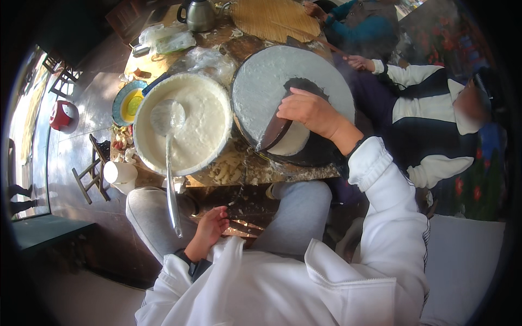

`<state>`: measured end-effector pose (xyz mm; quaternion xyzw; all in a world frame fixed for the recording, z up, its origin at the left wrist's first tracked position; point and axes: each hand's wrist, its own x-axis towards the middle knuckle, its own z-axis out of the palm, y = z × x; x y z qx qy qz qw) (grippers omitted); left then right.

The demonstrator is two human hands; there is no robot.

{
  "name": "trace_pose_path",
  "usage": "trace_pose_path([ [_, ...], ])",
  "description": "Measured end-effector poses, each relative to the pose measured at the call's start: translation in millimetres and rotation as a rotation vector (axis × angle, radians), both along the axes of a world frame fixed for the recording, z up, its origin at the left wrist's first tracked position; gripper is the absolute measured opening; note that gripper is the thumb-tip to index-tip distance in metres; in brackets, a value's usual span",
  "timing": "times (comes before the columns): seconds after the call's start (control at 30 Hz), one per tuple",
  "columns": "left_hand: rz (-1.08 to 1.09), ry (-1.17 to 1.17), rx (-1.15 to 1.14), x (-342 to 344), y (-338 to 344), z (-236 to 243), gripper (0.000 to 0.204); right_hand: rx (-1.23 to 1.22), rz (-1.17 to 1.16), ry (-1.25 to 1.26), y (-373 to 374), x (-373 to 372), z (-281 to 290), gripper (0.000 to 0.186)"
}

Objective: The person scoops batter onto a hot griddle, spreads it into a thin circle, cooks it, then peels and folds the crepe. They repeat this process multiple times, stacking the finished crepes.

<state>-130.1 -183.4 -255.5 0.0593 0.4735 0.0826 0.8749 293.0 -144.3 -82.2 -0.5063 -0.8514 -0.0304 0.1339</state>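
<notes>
A round griddle [255, 81] stands in front of me, its top mostly coated with thin, pale grey batter. My right hand [312, 111] grips a dark, curved batter spreader [277, 124] that rests on the griddle. Near the spreader's lower end lies a thicker pool of pale batter [293, 140]. Left of the griddle is a large bowl [142, 145] of thick, cream-coloured batter. A metal ladle [171, 163] leans in it, with its handle hanging over the near rim. Above my lap, my left hand [211, 227] is empty, its fingers loosely curled and apart.
Beyond the griddle lies a round woven mat [261, 16], with a metal kettle [201, 15] beside it. A blue-rimmed bowl of yellow liquid [130, 105] and a white tub [120, 173] sit left. Scraps cover the table's near edge [234, 168]. Other people are at the right and far side.
</notes>
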Motion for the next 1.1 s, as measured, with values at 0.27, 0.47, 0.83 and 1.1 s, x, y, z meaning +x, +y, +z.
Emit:
trace_pose_path([
  [0.27,-0.013,0.025,0.025,1,2,1,0.014,-0.103,-0.047,-0.014,-16,29,28,0.018],
  [0.47,-0.034,0.045,0.051,5,1,1,0.014,-0.068,0.068,-0.012,-20,21,12,0.014],
  [0.83,-0.012,0.048,0.047,6,0,-5,0.016,-0.026,0.084,0.045,-25,35,7,0.011],
  [1.1,-0.04,0.054,0.074,8,0,-8,0.015,0.044,0.085,0.098,-31,53,20,0.01],
])
